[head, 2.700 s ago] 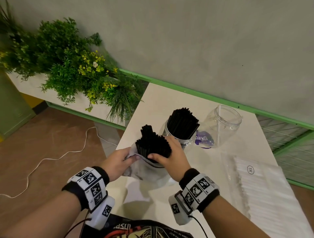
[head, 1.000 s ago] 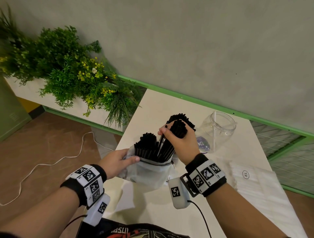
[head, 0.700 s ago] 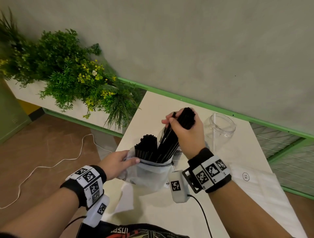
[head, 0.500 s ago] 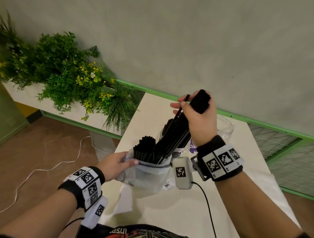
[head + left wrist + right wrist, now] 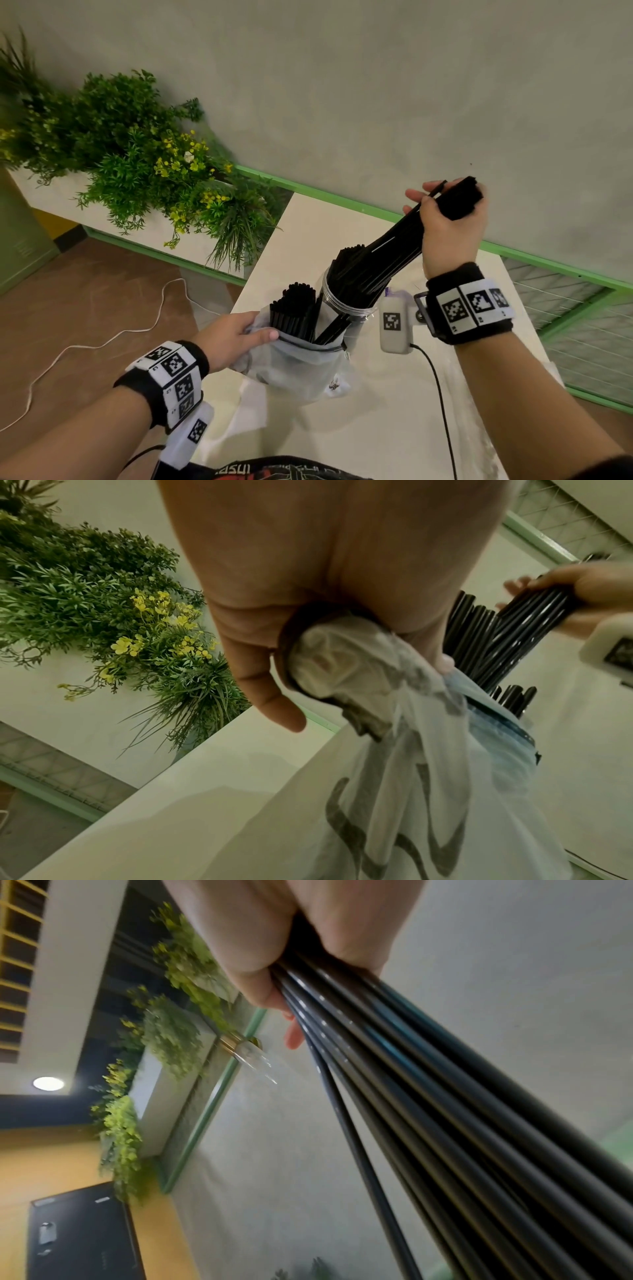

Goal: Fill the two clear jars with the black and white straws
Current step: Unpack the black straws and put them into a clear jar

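My left hand (image 5: 236, 337) grips the rim of a clear plastic bag (image 5: 298, 370) standing on the table; the left wrist view shows the bag (image 5: 359, 669) bunched in its fingers. Several black straws (image 5: 294, 305) stand upright in the bag. My right hand (image 5: 448, 222) is raised to the upper right, gripping a slanted bundle of black straws (image 5: 387, 250) (image 5: 411, 1096) whose lower ends still reach into the bag. Just behind the bag stands a clear jar (image 5: 356, 310) packed with black straws (image 5: 346, 270). My right wrist hides the second jar and the white straws.
The white table (image 5: 325, 222) meets a grey wall with a green rail (image 5: 342, 198) at the back. A planter of green plants (image 5: 137, 164) stands to the left. A white cable (image 5: 102, 342) lies on the brown floor. Wire mesh (image 5: 582, 325) is to the right.
My right hand took hold of a bundle of black straws in the bag and lifted it up and to the right. The left hand kept hold of the bag's rim.
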### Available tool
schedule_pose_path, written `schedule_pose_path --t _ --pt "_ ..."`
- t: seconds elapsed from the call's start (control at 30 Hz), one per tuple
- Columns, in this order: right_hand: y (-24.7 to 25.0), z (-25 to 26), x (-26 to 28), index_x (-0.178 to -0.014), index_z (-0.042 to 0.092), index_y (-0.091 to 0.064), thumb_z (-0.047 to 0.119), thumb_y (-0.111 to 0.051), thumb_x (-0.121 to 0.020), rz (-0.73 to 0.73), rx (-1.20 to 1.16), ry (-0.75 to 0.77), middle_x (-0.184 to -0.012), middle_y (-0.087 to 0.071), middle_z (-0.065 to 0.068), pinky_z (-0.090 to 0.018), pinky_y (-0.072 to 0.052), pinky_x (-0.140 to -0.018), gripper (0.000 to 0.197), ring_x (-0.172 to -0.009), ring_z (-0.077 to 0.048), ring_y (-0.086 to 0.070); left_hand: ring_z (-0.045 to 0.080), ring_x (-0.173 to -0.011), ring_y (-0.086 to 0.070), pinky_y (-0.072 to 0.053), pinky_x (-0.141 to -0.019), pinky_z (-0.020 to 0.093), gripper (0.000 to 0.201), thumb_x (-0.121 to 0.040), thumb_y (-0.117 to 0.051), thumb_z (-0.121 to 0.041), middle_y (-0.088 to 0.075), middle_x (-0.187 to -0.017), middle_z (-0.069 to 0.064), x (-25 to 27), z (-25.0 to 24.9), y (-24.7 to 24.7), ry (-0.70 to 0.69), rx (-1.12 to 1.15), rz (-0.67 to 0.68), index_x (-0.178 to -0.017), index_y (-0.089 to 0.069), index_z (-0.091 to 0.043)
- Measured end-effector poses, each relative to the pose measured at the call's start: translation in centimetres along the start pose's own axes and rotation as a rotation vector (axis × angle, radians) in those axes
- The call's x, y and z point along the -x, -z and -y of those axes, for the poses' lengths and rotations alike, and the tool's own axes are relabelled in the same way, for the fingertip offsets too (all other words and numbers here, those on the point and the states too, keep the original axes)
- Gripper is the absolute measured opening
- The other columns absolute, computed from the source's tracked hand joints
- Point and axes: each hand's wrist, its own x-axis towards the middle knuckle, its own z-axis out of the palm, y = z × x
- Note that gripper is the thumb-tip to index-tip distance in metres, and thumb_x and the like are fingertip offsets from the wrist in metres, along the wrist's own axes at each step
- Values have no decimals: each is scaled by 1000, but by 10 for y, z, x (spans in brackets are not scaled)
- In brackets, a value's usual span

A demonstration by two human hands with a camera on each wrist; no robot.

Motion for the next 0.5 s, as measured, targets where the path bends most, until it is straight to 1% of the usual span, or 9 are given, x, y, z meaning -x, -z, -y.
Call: schedule_pose_path --t 0.03,0.07,0.1,0.13,0.2,0.27,0.4,0.5 --pt "2 -9 2 -94 18 -42 -13 -47 -86 -14 17 -23 -97 -61 -7 -54 -55 -83 33 -88 -30 -70 8 -54 -40 -32 -55 25 71 -59 -46 -88 -39 -58 -8 -1 1 1 -6 0 -6 -65 -43 -18" --pt "3 -18 4 -95 19 -43 -13 -48 -86 -31 29 -45 -98 -61 -7 -53 -55 -84 33 -88 -29 -70 7 -54 -39 -31 -54 24 75 -54 -44 -92 -38 -57 -8 -1 1 1 -10 -1 -8 -64 -41 -18" --pt "5 -26 7 -95 19 -43 -13 -49 -86 -50 33 -66 -98 -61 -6 -53 -55 -85 34 -88 -28 -70 7 -53 -37 -29 -53 24 72 -55 -46 -91 -37 -56 -8 -2 2 1 -24 -3 -14 -63 -38 -20" --pt "6 -33 9 -94 19 -44 -13 -50 -86 -67 30 -87 -98 -61 -5 -53 -54 -87 34 -88 -27 -71 7 -53 -36 -28 -53 25 67 -62 -51 -85 -36 -57 -8 -2 1 1 -27 -3 -12 -62 -36 -20" --pt "7 -42 14 -93 20 -44 -14 -51 -86 -90 21 -115 -98 -61 -4 -52 -53 -89 35 -89 -25 -70 9 -54 -36 -28 -54 26 53 -74 -56 -67 -35 -58 -7 -2 0 1 -26 -7 -10 -63 -36 -19" --pt "5 -47 19 -93 21 -45 -14 -50 -86 -94 20 -112 -101 -60 -5 -50 -54 -90 36 -92 -26 -70 8 -54 -38 -29 -53 25 46 -80 -59 -56 -37 -58 -6 -2 -1 1 -19 -11 -15 -64 -38 -17" --pt "1 -58 26 -96 21 -47 -13 -52 -86 -37 56 -90 -103 -62 -1 -49 -53 -90 36 -94 -25 -69 7 -53 -38 -27 -51 21 44 -82 -60 -51 -36 -58 -7 -3 -2 0 -14 -10 -32 -65 -40 -16" --pt "-1 -71 34 -105 14 -51 -9 -58 -86 75 142 -102 -112 -64 -1 -47 -53 -93 31 -97 -20 -69 3 -48 -35 -26 -50 19 44 -83 -61 -49 -34 -56 -8 -4 -3 0 -19 0 -38 -63 -38 -18"
